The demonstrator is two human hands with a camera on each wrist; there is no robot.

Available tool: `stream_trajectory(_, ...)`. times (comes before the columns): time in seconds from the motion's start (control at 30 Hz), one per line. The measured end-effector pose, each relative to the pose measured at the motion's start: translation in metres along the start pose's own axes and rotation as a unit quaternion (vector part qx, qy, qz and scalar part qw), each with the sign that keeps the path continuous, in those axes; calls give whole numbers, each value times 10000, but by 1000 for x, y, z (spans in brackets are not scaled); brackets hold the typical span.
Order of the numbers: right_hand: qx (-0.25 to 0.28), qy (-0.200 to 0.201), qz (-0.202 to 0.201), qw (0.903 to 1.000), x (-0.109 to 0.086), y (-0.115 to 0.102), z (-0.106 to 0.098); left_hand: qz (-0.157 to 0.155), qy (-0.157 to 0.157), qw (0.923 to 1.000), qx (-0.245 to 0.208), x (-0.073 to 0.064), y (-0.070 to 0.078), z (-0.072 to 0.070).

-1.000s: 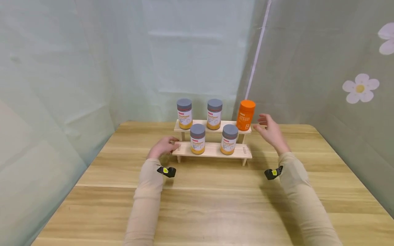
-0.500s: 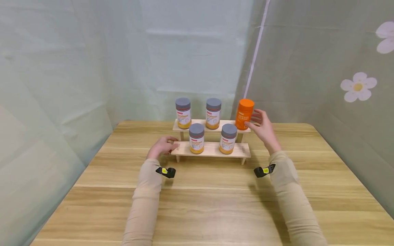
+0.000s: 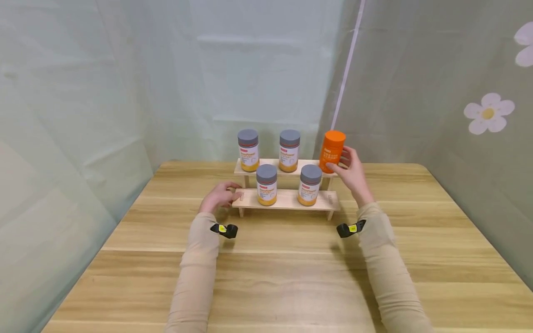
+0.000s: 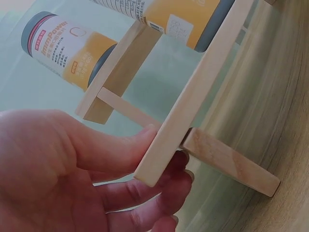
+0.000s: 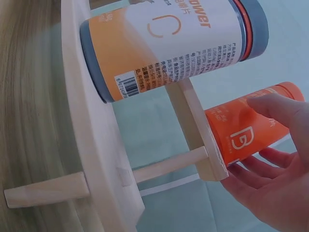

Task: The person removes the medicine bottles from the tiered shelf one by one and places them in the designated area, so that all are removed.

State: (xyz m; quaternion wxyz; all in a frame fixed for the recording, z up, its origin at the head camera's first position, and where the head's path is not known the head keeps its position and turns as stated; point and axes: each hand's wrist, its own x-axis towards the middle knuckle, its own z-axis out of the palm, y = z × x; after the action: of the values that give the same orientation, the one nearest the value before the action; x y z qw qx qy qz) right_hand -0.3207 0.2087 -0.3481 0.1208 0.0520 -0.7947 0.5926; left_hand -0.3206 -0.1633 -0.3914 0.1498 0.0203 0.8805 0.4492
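A two-step wooden display rack (image 3: 285,198) bears several jars with grey lids and white-and-yellow labels, plus one orange bottle (image 3: 333,149) at the right end of its upper step. My right hand (image 3: 353,175) holds the orange bottle, thumb across its front and fingers round its far side; the bottle stands upright on the board. At the left end of the lower step, my left hand (image 3: 219,196) pinches the board, its thumb (image 4: 118,150) on top and fingers underneath.
Two grey-lidded jars stand on the upper step, the left one (image 3: 249,152) and the middle one (image 3: 289,152). Two more jars (image 3: 267,186) (image 3: 310,186) stand on the lower step. The rack is on a wooden table (image 3: 283,277), before a pale curtain (image 3: 266,78).
My right hand has moved left from beside the orange bottle and closed round it. My left hand stays on the lower step's end. The jars have kept their places.
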Motion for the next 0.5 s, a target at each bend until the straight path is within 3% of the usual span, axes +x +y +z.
stream_trajectory(0.17, -33, 100, -108, 9999, 3, 3, 5, -86, -46, 9999, -110, 3, -1, -1)
stream_trajectory(0.3, -64, 227, -220, 9995, 4, 6, 8, 69, -154, 9996, -236, 17, -14, -3)
stream_trajectory(0.4, -38, 266, -308, 9992, 4, 8, 10, 46, -134, 9996, -263, 15, -13, -3)
stream_trajectory(0.5, -43, 292, -376, 9989, 3, 10, 10, -204, -80, 9996, -185, 2, 1, -2)
